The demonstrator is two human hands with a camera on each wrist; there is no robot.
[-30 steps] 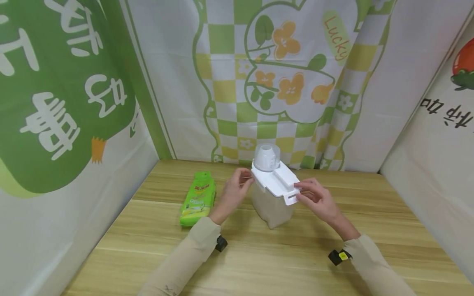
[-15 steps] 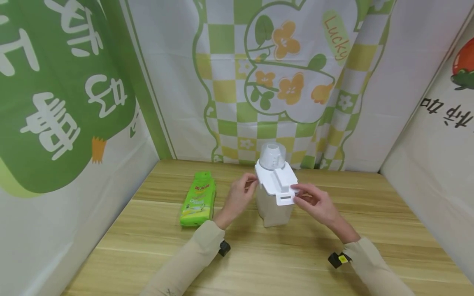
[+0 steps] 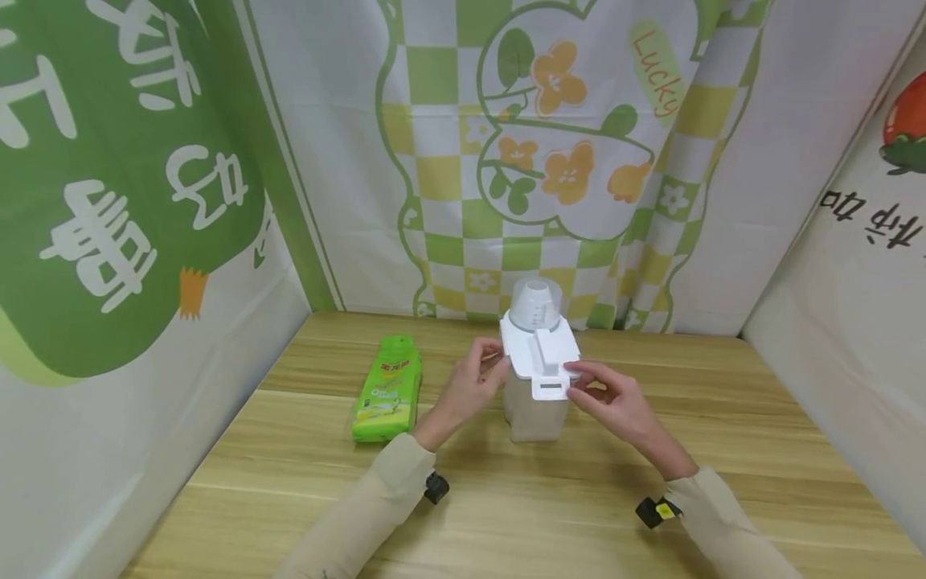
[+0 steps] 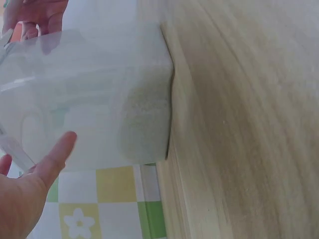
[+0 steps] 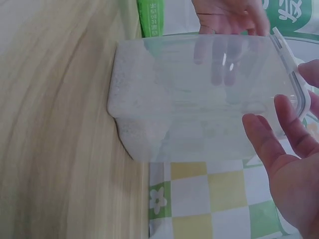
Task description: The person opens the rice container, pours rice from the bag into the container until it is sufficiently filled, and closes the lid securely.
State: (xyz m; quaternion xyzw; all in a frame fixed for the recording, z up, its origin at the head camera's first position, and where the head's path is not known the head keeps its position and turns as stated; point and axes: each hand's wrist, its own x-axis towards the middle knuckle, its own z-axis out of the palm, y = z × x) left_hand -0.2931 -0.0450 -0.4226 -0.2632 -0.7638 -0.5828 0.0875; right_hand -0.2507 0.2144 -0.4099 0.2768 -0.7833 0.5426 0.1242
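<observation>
A translucent storage container [image 3: 535, 422] stands upright on the wooden table, its white lid [image 3: 521, 356] on. A clear measuring cup [image 3: 537, 307] sits upside down at the lid's back. Whitish grains [image 5: 137, 94] fill the container's bottom part in the right wrist view. My left hand [image 3: 472, 384] holds the container's left side just below the lid; its thumb lies along the wall in the left wrist view. At the front right corner, my right hand [image 3: 616, 406] holds the lid edge between thumb and fingers, beside the slotted front tab [image 3: 551, 389].
A green printed packet [image 3: 388, 394] lies on the table [image 3: 492, 515] to the left of the container. A checked cloth [image 3: 463, 201] hangs behind the table, and printed hangings [image 3: 137, 201] flank the sides.
The container has turned about its upright axis, so its front tab now faces me instead of pointing to the right. Both hands stay at its sides, the left slightly farther right.
</observation>
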